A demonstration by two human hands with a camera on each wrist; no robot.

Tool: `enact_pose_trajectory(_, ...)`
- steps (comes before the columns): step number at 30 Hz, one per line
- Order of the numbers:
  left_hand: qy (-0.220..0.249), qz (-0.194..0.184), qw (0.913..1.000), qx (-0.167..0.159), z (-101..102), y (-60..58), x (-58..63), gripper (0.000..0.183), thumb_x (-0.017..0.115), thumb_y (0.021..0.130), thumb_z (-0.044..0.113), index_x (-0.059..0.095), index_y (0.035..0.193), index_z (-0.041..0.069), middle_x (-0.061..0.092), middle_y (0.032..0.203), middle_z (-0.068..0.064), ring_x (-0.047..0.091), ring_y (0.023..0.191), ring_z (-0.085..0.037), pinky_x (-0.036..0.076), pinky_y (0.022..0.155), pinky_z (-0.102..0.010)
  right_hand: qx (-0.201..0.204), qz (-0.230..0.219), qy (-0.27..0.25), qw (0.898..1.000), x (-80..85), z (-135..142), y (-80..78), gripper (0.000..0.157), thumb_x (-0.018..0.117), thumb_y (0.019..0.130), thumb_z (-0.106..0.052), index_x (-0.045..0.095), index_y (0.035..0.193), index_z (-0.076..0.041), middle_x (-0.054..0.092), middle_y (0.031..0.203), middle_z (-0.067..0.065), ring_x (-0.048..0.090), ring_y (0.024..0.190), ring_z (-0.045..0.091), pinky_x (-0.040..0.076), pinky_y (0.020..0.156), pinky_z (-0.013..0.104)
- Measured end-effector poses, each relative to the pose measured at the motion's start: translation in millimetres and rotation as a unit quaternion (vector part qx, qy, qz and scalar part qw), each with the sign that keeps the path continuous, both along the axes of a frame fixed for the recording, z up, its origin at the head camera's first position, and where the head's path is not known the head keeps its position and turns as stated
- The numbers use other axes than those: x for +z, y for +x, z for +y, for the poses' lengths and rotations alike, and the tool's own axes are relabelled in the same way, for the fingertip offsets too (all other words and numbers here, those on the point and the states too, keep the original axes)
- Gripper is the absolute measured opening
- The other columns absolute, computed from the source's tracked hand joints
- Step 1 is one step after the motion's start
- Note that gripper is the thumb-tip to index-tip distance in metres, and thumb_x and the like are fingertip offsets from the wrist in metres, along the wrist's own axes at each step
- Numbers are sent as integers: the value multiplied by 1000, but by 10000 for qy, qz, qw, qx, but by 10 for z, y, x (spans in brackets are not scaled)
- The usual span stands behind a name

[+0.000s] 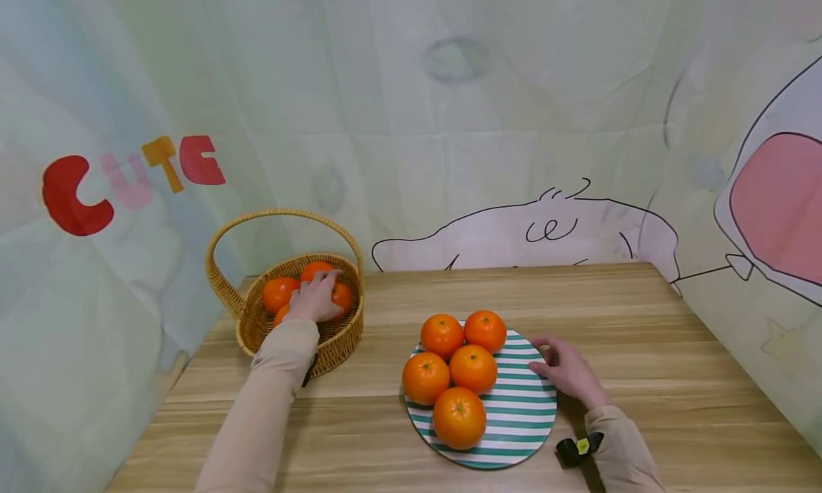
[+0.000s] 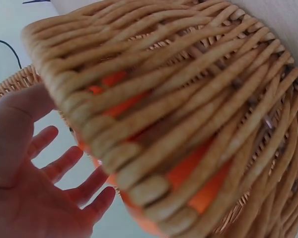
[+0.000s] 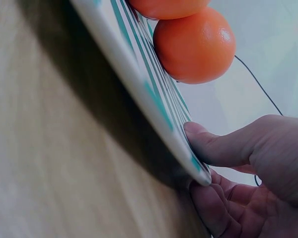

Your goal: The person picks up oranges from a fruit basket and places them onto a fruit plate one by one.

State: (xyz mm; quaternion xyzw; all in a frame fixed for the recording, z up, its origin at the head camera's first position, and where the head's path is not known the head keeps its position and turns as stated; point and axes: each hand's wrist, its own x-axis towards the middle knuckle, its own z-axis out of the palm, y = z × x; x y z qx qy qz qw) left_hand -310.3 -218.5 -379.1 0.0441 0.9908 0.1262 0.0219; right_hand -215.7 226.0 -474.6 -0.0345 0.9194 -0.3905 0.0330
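Observation:
My left hand reaches into the wicker basket, over several oranges. In the left wrist view the fingers of that hand are spread apart beside the basket's rim, with nothing gripped between them. At the right, my right hand pinches the edge of a round plate with green and white stripes. Its thumb lies on the top face and the other fingers are under the rim. Several oranges are grouped on the plate's left half.
The basket's tall handle arches over the oranges. Both stand on a wooden table. Printed cloth hangs behind the table and at both sides. A black wrist device sits at the right sleeve.

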Motion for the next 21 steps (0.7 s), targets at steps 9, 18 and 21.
enact_pose_trajectory(9,-177,-157,9997,25,38,-19,-30,77,69,85,15,35,154,9,35,157,-25,38,135,-57,35,107,-70,-55,-45,6,10000,5,2,-6,40,71,92,-14,60,128,-1,55,83,7,49,76,20,36,67,30)
enact_pose_trajectory(18,-319,-301,9990,-15,59,-57,-93,76,71,88,19,35,153,7,35,156,-25,38,136,-56,35,108,-69,-31,3,36,10000,12,-6,3,38,72,92,-13,60,127,-1,55,83,6,48,75,19,36,67,30)
enact_pose_trajectory(21,-343,-309,9989,11,60,-59,-101,75,72,88,19,36,153,6,35,155,-26,39,135,-58,36,108,-68,-30,19,32,10000,11,-7,3,38,72,91,-12,61,126,-1,55,82,6,48,74,19,36,66,30)
